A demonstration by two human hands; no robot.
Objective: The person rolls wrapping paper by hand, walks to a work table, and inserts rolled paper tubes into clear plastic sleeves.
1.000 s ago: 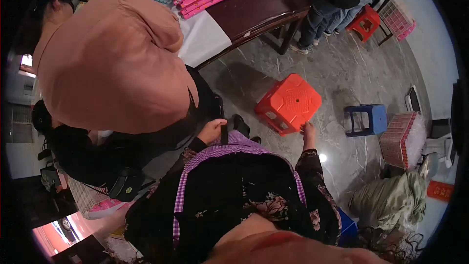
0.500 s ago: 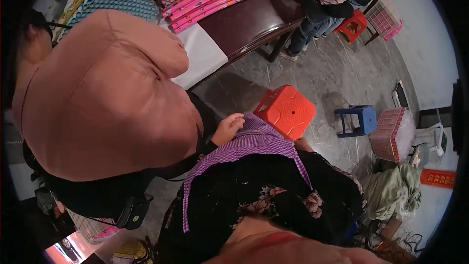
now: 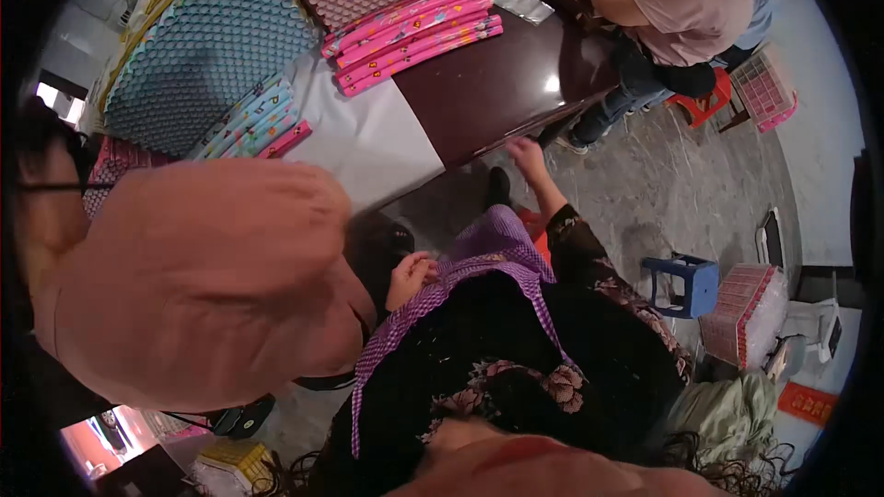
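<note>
1. Two bare hands of the wearer are in view, well apart from each other.
2. Right hand (image 3: 529, 160): reaches forward to the near edge of the dark table (image 3: 516, 69). Fingers loosely bent and part-spread; no object is seen in it. Whether it touches the edge cannot be told.
3. Left hand (image 3: 412, 280): fingers half curled, beside the purple checked apron (image 3: 497, 235). Whether it grips the cloth cannot be told.
4. Red stool (image 3: 536, 232): mostly hidden, showing between the apron and the right sleeve (image 3: 589, 244), nearer the wearer than the right hand and apart from it. It lies to the right of the left hand.
5. Pink rolls (image 3: 414, 37): stacked on the table, partly over the white sheet (image 3: 373, 133), beyond both hands and touching neither.
6. Blue stool (image 3: 691, 287): stands on the grey floor (image 3: 626, 189), well to the right of both hands.
7. Co-worker in a salmon top (image 3: 193, 285): close on the left hand's side.
</note>
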